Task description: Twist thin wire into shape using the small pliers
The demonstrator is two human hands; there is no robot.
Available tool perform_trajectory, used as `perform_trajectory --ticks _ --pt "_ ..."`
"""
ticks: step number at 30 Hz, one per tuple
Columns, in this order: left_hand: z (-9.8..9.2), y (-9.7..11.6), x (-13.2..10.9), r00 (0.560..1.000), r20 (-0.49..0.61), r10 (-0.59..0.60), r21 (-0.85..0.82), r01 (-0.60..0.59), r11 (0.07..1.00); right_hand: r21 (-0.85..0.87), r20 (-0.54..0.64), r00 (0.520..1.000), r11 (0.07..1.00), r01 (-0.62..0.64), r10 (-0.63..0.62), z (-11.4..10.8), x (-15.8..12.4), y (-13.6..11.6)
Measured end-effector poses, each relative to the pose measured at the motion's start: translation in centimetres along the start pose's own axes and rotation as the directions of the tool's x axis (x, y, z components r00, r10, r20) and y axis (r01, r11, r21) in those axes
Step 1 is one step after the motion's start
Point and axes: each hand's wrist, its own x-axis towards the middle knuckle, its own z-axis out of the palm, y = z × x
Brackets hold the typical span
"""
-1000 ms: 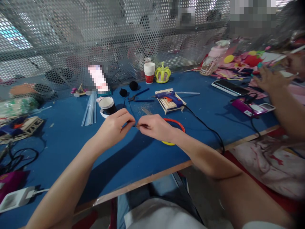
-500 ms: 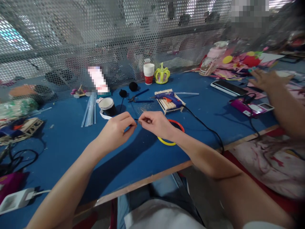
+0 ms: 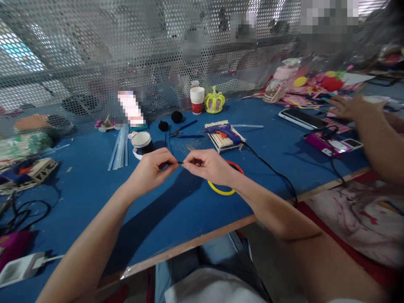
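My left hand [image 3: 157, 169] and my right hand [image 3: 206, 166] meet above the middle of the blue table [image 3: 176, 227], fingertips pinched close together. Between them a short piece of thin black yarn [image 3: 180, 162] shows. From a small black yarn ball [image 3: 163, 125] a black strand runs down toward my left hand; whether it is the same yarn is hidden by the fingers. A second black ball [image 3: 176, 117] sits behind it. Under my right wrist lies a red and yellow ring [image 3: 224, 192], partly covered. Blue-handled pliers [image 3: 186, 129] rest open beyond my hands.
A blue glue gun [image 3: 225, 131] lies on a small stick rack, its cord trailing right. Left stand a black-and-white cup [image 3: 142, 142] and clear glue sticks [image 3: 120, 147]. Paper cups [image 3: 197, 101] and a yellow crown [image 3: 214, 102] stand at the back. Another person's hand [image 3: 353, 110] is at right.
My fingertips stay pinched together and have dipped slightly. The black strand between them now lies flatter. At the right, the other person's hand has shifted a little.
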Motion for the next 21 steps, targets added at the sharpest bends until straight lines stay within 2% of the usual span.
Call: perform_trajectory --ticks 2,5,8,10,13,15,21 --pt "0.2 0.3 -0.1 1.0 0.006 0.007 0.019 -0.008 1.0 -0.041 -0.042 0.999 0.999 0.008 -0.01 0.1 0.1 0.2" --pt "0.6 0.9 -0.3 0.999 -0.001 0.044 0.093 -0.044 0.995 -0.189 -0.07 0.996 0.981 0.041 -0.055 0.4 0.1 0.4" --pt "0.6 1.4 -0.5 0.997 0.003 0.077 0.178 -0.076 0.981 -0.318 -0.019 0.995 0.944 0.091 -0.102 0.6 0.1 0.5" --pt "0.4 1.4 -0.4 0.997 0.007 0.074 0.183 -0.074 0.98 -0.336 0.054 0.991 0.932 0.137 -0.126 0.7 0.0 0.4" --pt "0.0 1.1 -0.3 0.999 0.003 0.04 0.11 -0.04 0.993 -0.269 0.142 0.978 0.945 0.186 -0.152 0.6 -0.1 0.2" --pt "-0.3 0.7 -0.1 1.0 0.015 0.007 0.042 -0.008 0.999 -0.197 0.149 0.978 0.965 0.174 -0.146 0.4 -0.2 0.0" --pt "-0.4 -0.2 0.0 0.996 0.056 -0.073 -0.124 0.079 0.989 0.063 0.05 0.998 0.997 -0.052 0.049 0.0 0.0 -0.1"
